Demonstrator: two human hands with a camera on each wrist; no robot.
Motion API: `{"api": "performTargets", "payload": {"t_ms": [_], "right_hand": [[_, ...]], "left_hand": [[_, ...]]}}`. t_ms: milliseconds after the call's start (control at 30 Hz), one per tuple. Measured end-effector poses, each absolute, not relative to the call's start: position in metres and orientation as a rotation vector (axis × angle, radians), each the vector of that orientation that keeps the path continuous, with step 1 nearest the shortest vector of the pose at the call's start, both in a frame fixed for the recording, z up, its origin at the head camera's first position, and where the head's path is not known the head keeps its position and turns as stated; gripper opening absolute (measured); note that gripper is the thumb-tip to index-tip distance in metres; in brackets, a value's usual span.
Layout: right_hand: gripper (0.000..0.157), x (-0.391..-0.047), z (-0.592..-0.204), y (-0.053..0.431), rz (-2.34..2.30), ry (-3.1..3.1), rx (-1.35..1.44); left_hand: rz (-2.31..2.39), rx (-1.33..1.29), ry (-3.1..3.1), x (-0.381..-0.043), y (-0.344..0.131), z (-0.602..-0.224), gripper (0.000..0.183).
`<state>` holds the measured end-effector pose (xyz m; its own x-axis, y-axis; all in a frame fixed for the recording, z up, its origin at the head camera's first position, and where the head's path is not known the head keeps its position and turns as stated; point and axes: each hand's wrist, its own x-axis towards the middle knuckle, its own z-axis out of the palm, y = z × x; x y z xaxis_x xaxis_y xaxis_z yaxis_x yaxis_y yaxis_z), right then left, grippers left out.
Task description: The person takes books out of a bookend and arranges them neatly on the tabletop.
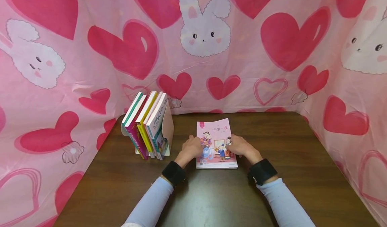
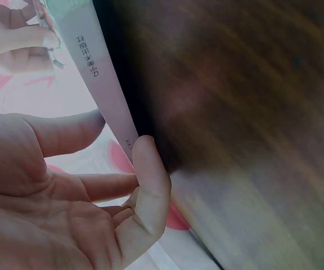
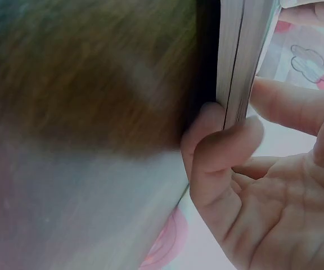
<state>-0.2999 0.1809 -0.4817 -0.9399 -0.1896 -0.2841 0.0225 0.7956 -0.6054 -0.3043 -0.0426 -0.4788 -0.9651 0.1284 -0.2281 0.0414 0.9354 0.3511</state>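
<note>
Pink book [image 1: 216,144] cropped in both wrist views

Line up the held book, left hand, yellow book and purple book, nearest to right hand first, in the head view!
1. Held book: gripped by the right hand.
2. Left hand: at the book's left edge.
3. Yellow book: off to the left.
4. Purple book: left of the yellow one.

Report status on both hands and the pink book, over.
Left hand and right hand gripping pink book by opposite sides. Cover facing up. Racked books off left, not in the way.
</note>
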Motion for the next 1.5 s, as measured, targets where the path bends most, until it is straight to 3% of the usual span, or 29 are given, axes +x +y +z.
{"api": "performTargets", "payload": {"t_ms": [1167, 1367, 1500], "right_hand": [[0.061, -0.298, -0.481, 0.179, -0.796, 2.738, -0.159], [0.065, -0.294, -0.480, 0.178, -0.812, 2.734, -0.168], [0.065, -0.292, -0.479, 0.179, -0.824, 2.739, -0.201]], "left_hand": [[0.626, 0.159, 2.831, -0.303, -0.044, -0.485, 0.050], [0.755, 0.189, 2.789, -0.301, -0.055, -0.484, 0.060], [0.893, 0.271, 2.772, -0.295, -0.066, -0.482, 0.055]]}}
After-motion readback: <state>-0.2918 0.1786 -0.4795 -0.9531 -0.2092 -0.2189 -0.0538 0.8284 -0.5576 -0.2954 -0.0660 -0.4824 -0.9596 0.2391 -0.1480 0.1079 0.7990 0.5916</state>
